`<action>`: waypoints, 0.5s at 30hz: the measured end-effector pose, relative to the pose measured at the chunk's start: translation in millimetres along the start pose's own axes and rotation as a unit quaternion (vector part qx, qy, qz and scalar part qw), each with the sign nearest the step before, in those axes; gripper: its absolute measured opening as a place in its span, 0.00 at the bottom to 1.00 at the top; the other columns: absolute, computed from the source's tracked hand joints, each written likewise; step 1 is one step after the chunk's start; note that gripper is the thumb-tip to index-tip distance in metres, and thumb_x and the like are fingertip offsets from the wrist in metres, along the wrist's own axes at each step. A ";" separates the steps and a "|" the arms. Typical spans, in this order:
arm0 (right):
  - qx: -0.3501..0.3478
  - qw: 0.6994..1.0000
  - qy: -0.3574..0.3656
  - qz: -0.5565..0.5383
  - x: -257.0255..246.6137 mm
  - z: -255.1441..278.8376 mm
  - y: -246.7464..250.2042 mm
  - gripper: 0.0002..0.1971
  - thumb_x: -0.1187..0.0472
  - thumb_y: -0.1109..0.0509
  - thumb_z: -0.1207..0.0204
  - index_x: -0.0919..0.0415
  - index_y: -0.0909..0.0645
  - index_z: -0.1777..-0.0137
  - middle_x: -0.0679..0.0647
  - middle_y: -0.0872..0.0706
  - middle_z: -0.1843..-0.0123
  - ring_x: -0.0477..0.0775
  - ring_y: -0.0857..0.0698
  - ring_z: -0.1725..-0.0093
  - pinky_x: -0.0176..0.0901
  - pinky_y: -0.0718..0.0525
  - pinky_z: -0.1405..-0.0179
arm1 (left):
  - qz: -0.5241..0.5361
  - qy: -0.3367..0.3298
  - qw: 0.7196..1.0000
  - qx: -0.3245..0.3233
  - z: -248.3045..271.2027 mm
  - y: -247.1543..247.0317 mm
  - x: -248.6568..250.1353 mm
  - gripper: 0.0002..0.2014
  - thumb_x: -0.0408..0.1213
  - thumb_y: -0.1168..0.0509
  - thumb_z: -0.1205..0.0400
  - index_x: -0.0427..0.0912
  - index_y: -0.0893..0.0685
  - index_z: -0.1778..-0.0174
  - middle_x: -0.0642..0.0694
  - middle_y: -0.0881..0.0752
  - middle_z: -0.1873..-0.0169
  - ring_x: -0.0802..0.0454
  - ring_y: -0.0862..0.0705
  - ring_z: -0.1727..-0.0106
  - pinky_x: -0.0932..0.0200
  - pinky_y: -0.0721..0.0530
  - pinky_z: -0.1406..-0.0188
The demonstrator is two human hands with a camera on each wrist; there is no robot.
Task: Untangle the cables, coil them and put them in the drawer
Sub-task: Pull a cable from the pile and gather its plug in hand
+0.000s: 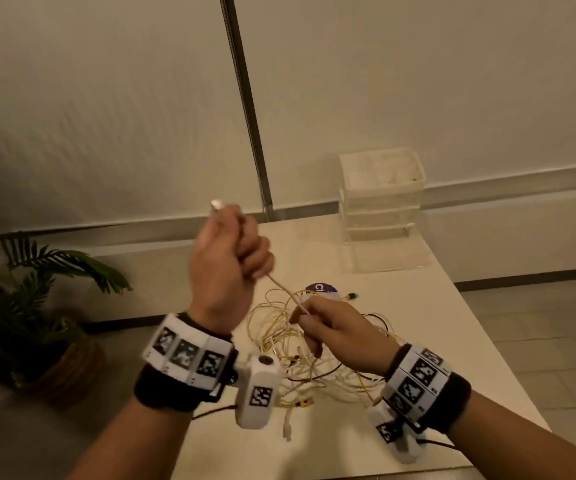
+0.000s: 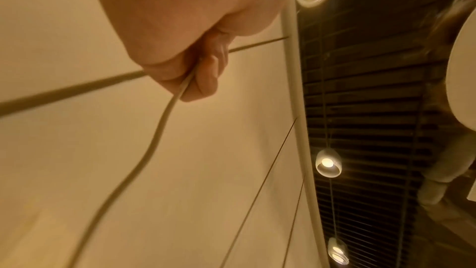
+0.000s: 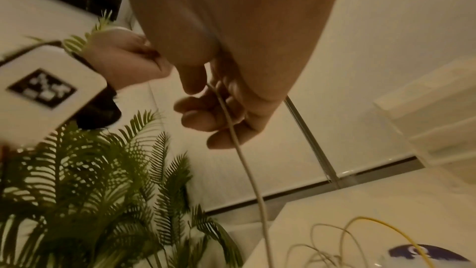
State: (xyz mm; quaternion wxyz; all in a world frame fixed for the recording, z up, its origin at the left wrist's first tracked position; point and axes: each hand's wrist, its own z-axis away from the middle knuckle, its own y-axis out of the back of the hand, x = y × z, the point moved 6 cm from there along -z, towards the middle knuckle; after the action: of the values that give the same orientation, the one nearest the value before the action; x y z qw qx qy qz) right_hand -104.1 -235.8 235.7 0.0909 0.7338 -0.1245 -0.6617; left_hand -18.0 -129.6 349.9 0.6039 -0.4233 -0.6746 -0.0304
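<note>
Together, left hand fists the white cable, right hand pinches it lower.

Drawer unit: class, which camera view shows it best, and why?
Head view: the whole clear drawer unit stands at the table's far edge. The right wrist view catches only a blurred part; the left wrist view shows none.

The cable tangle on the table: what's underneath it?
Under the cable tangle lies the white table, and a purple round label pokes out at its far edge. The right hand hovers above it and covers part of it, hiding whatever lies beneath there.
</note>
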 end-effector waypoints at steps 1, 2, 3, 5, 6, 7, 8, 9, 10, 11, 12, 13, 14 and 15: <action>0.003 1.000 0.002 0.023 4.2 1.1 0.9 0.08 0.62 0.39 0.15 0.61 0.19 0.52 0.49 0.20 0.73 0.47 0.20 0.71 0.40 0.20 0.65 | -0.006 -0.029 0.999 0.011 -2.7 2.8 22.7 0.17 0.43 0.55 0.08 0.47 0.29 0.60 0.54 0.36 0.79 0.58 0.42 0.80 0.63 0.43 0.82; 0.008 0.999 -0.002 0.038 10.8 1.8 2.1 0.10 0.61 0.39 0.15 0.60 0.18 0.55 0.48 0.21 0.73 0.46 0.21 0.72 0.40 0.21 0.65 | -0.009 -0.065 0.998 0.026 -8.7 13.8 44.6 0.18 0.44 0.56 0.08 0.48 0.29 0.62 0.54 0.37 0.79 0.58 0.43 0.80 0.63 0.44 0.82; 0.014 0.999 -0.007 0.043 16.2 2.4 4.1 0.11 0.60 0.39 0.15 0.59 0.18 0.57 0.48 0.21 0.73 0.45 0.22 0.72 0.40 0.22 0.66 | -0.017 -0.099 0.995 0.025 -7.5 11.5 64.0 0.18 0.45 0.56 0.08 0.49 0.31 0.64 0.54 0.37 0.79 0.58 0.44 0.80 0.63 0.44 0.82; 0.022 0.998 -0.013 0.057 26.2 3.4 7.8 0.12 0.59 0.39 0.15 0.57 0.18 0.59 0.47 0.22 0.74 0.44 0.23 0.72 0.38 0.24 0.67 | 0.017 -0.150 0.986 0.069 -27.3 65.8 109.7 0.21 0.48 0.55 0.08 0.49 0.32 0.67 0.54 0.37 0.79 0.59 0.43 0.81 0.64 0.42 0.83; 0.024 0.997 -0.016 0.065 30.9 4.1 9.8 0.13 0.59 0.40 0.15 0.56 0.19 0.59 0.46 0.23 0.74 0.43 0.24 0.73 0.36 0.25 0.68 | 0.036 -0.145 0.985 0.088 -36.6 100.4 126.4 0.22 0.53 0.55 0.09 0.50 0.30 0.67 0.53 0.36 0.80 0.62 0.43 0.83 0.65 0.39 0.83; 0.027 0.997 -0.016 0.072 34.6 4.5 11.5 0.14 0.59 0.40 0.14 0.57 0.19 0.60 0.45 0.24 0.74 0.42 0.26 0.73 0.35 0.26 0.68 | 0.043 -0.126 0.982 0.136 -41.2 139.8 137.5 0.23 0.59 0.54 0.11 0.52 0.27 0.66 0.52 0.35 0.80 0.60 0.42 0.86 0.64 0.36 0.81; 0.030 0.996 -0.018 0.076 37.9 4.6 13.2 0.14 0.58 0.41 0.14 0.57 0.19 0.61 0.44 0.26 0.74 0.41 0.28 0.74 0.35 0.28 0.69 | 0.002 -0.113 0.977 0.181 -44.5 176.8 148.9 0.21 0.63 0.50 0.14 0.54 0.26 0.64 0.52 0.36 0.78 0.58 0.42 0.86 0.62 0.34 0.78; 0.035 0.996 -0.018 0.082 40.6 4.3 15.0 0.15 0.58 0.41 0.14 0.57 0.20 0.62 0.44 0.27 0.74 0.40 0.29 0.74 0.35 0.30 0.70 | -0.096 -0.135 0.968 0.187 -40.7 192.7 161.9 0.19 0.59 0.45 0.13 0.50 0.29 0.64 0.51 0.39 0.76 0.58 0.43 0.83 0.61 0.32 0.75; 0.042 0.995 -0.016 0.094 42.3 2.9 16.9 0.15 0.57 0.41 0.14 0.55 0.21 0.63 0.44 0.27 0.74 0.40 0.30 0.73 0.36 0.31 0.69 | -0.209 -0.166 0.946 0.183 -32.5 182.0 166.2 0.18 0.52 0.40 0.13 0.48 0.33 0.65 0.50 0.40 0.75 0.53 0.41 0.82 0.60 0.31 0.75; 0.049 0.993 -0.012 0.107 42.6 1.5 18.8 0.15 0.56 0.41 0.14 0.54 0.22 0.63 0.44 0.26 0.73 0.40 0.29 0.72 0.37 0.30 0.68 | -0.285 -0.159 0.937 0.124 -26.6 148.3 158.1 0.17 0.45 0.37 0.14 0.47 0.34 0.66 0.49 0.38 0.76 0.52 0.39 0.81 0.62 0.32 0.78; 0.053 0.992 -0.009 0.115 41.7 -0.4 20.1 0.15 0.56 0.41 0.14 0.55 0.23 0.63 0.44 0.25 0.71 0.40 0.28 0.71 0.37 0.30 0.67 | -0.341 -0.153 0.923 0.094 -15.0 108.4 139.6 0.16 0.42 0.37 0.14 0.46 0.31 0.67 0.51 0.33 0.77 0.53 0.35 0.81 0.63 0.34 0.81; 0.055 0.991 -0.004 0.120 39.1 -1.4 21.3 0.15 0.56 0.41 0.14 0.56 0.22 0.63 0.45 0.23 0.70 0.40 0.27 0.69 0.39 0.29 0.65 | -0.424 -0.163 0.891 0.009 0.8 64.3 110.9 0.12 0.43 0.36 0.16 0.47 0.26 0.65 0.53 0.27 0.77 0.55 0.32 0.80 0.62 0.33 0.82; 0.057 0.990 0.003 0.125 36.5 -3.0 22.0 0.15 0.56 0.41 0.14 0.57 0.22 0.63 0.47 0.21 0.68 0.42 0.26 0.68 0.41 0.27 0.63 | -0.491 -0.161 0.854 -0.058 8.8 38.6 80.7 0.09 0.46 0.34 0.18 0.47 0.21 0.62 0.52 0.21 0.76 0.55 0.29 0.78 0.59 0.30 0.80; 0.056 0.990 0.010 0.128 33.4 -4.9 21.8 0.15 0.56 0.41 0.14 0.57 0.22 0.63 0.50 0.20 0.67 0.45 0.25 0.67 0.44 0.26 0.63 | -0.557 -0.127 0.814 -0.108 19.4 16.9 45.5 0.08 0.49 0.32 0.20 0.49 0.17 0.57 0.50 0.18 0.76 0.54 0.27 0.77 0.59 0.28 0.76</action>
State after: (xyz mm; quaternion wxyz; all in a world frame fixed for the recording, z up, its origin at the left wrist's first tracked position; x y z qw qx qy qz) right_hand -97.5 -266.9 211.1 0.1348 0.7222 -0.2535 -0.6292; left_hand -19.0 -83.7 375.1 0.3437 -0.0380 -0.8580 -0.3798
